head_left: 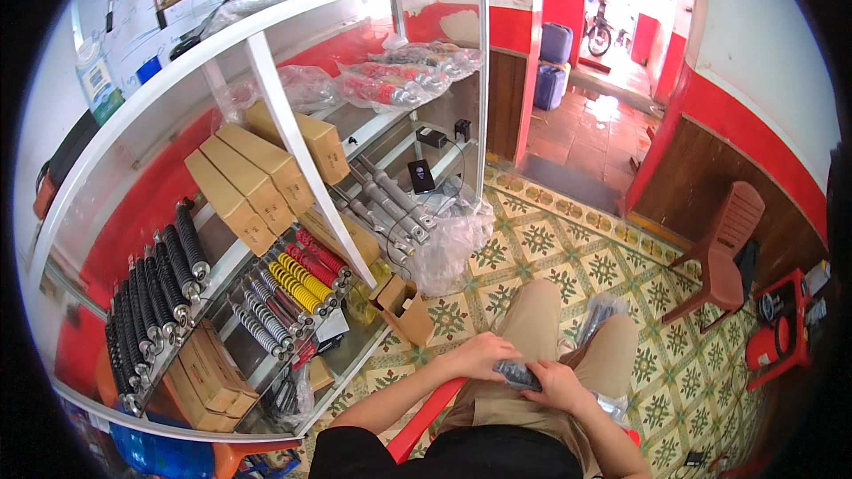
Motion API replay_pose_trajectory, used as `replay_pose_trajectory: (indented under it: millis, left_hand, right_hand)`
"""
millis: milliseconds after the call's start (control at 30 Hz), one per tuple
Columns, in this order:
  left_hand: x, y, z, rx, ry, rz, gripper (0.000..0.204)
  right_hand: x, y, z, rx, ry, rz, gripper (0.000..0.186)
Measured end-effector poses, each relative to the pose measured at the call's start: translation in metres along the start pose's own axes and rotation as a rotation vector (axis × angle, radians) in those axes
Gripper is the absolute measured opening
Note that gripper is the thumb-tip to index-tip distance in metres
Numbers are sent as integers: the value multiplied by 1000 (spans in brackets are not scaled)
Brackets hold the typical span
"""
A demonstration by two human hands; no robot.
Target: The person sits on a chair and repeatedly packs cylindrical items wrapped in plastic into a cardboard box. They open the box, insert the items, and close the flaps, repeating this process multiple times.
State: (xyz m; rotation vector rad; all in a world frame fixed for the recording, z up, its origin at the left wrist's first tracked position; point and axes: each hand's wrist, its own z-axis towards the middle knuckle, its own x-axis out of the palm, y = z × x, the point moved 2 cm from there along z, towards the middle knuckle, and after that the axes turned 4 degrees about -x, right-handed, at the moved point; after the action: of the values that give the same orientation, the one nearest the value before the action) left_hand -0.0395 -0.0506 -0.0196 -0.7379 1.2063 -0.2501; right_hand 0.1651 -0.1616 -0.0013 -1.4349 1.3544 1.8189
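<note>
Packet [517,375], dark and glossy, rests between the bare hands of a person seated in tan trousers [538,319], just above the lap. The right hand [556,383] has its fingers closed around the packet's right end; the left hand [484,357] lays bent fingers at the opposite end, though whether they grip it cannot be told. A clear-wrapped bundle [601,318] shows beyond the right knee, its contents hard to make out. On the tiled floor [541,239] to the left, an open cardboard box [404,310] stands beside a glass display case [258,62] holding black coil-spring shock absorbers [169,266], others with yellow springs [297,284], and long brown cartons [232,186]. To the right are a brown plastic chair [717,257] and a red stool [781,328]; a motorbike [599,27] is parked past the doorway.
</note>
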Motion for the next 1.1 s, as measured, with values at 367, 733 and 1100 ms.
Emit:
replay_pose_trajectory:
  millis: [367,733,1100]
  left_hand:
    - [11,-1,35,171,-206,139,24]
    - [2,-22,30,96,-73,200,44]
    - [26,-8,54,-53,331,203,55]
  right_hand:
    - [3,-14,-4,84,-179,-369,57]
    - [-5,2,-8,7,-402,-231,31]
    - [-13,-5,-1,192,-295,43,42]
